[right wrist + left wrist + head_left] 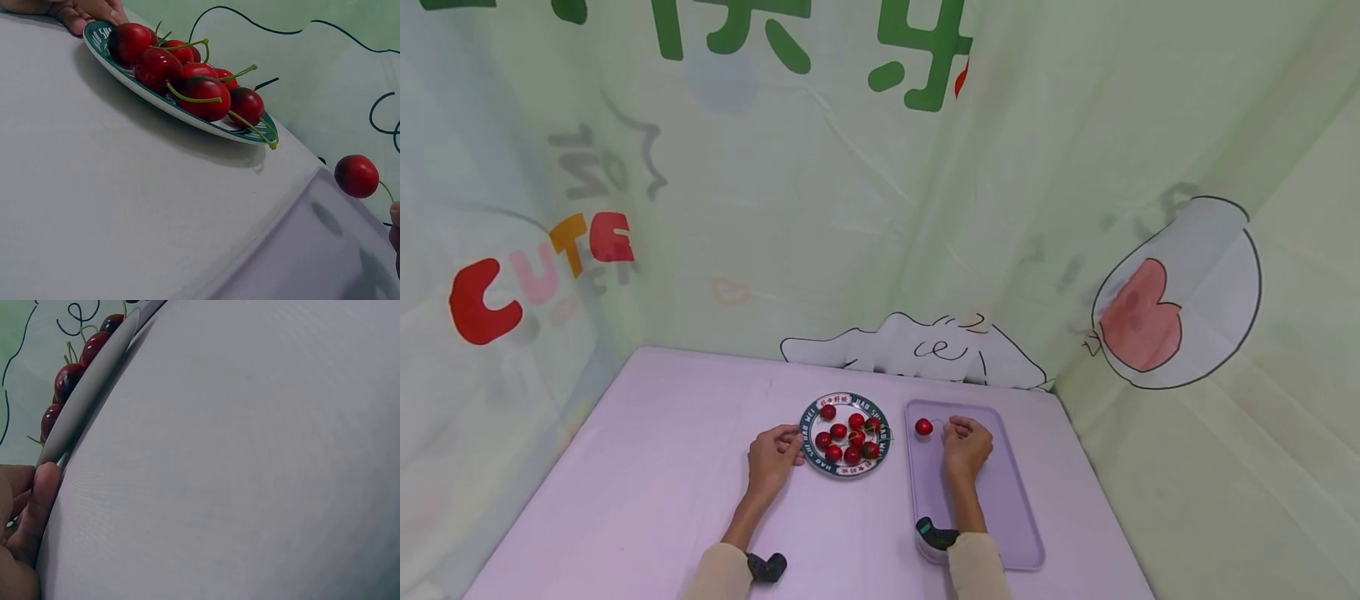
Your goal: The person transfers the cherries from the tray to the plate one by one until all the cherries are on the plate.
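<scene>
A round plate (880, 404) with a dark green lettered rim holds several red cherries (852, 455) with green stems. My left hand (772, 458) pinches the plate's left edge between thumb and fingers; in the left wrist view its fingertips lie right at the rim. To the right, my right hand (967, 450) pinches the stem of a single cherry (357, 176). That cherry hangs sideways from the fingertips above a shallow lilac tray (1007, 508), near its far left corner. In the right wrist view, only the fingertips (395, 214) of this hand show, and a shadow falls on the tray below.
Plate and tray stand side by side on a pale pink table (647, 467), with a strip of tabletop between them. Behind the table hangs a printed pale green curtain (790, 217), which also runs along both sides. Dark wrist straps (767, 568) sit at the sleeves.
</scene>
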### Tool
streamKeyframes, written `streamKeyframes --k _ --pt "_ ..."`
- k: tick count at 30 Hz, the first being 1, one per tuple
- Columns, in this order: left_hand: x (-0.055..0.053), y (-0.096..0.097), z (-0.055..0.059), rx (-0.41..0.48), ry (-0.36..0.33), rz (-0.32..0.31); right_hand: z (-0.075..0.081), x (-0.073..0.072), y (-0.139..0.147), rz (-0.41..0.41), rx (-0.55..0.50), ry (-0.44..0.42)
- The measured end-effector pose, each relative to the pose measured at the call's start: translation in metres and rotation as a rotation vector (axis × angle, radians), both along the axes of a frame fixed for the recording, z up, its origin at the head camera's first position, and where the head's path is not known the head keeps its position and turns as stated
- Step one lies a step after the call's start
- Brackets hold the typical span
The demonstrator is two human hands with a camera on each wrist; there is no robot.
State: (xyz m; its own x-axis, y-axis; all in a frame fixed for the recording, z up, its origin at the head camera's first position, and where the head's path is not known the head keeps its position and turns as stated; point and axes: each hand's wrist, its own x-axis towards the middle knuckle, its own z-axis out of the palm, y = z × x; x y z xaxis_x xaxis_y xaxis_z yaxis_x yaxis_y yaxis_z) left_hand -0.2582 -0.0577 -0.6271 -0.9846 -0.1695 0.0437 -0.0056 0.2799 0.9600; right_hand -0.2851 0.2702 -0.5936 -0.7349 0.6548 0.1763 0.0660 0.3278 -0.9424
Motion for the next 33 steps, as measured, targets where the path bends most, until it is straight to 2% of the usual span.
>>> streamKeyframes --k 8,18,26,33 --pt "-0.004 0.000 -0.005 -0.001 -0.017 -0.001 0.005 -0.002 -0.009 0.049 -0.016 0.018" --pt "-0.004 0.000 -0.007 0.010 0.000 0.005 0.020 -0.003 -0.023 0.076 -0.025 0.069" --pt "-0.005 -0.001 -0.007 0.004 0.001 0.004 0.013 -0.010 -0.027 0.091 -0.027 0.059" --pt "-0.006 0.000 -0.007 0.001 0.039 0.004 0.006 -0.020 -0.034 0.112 -0.028 0.035"
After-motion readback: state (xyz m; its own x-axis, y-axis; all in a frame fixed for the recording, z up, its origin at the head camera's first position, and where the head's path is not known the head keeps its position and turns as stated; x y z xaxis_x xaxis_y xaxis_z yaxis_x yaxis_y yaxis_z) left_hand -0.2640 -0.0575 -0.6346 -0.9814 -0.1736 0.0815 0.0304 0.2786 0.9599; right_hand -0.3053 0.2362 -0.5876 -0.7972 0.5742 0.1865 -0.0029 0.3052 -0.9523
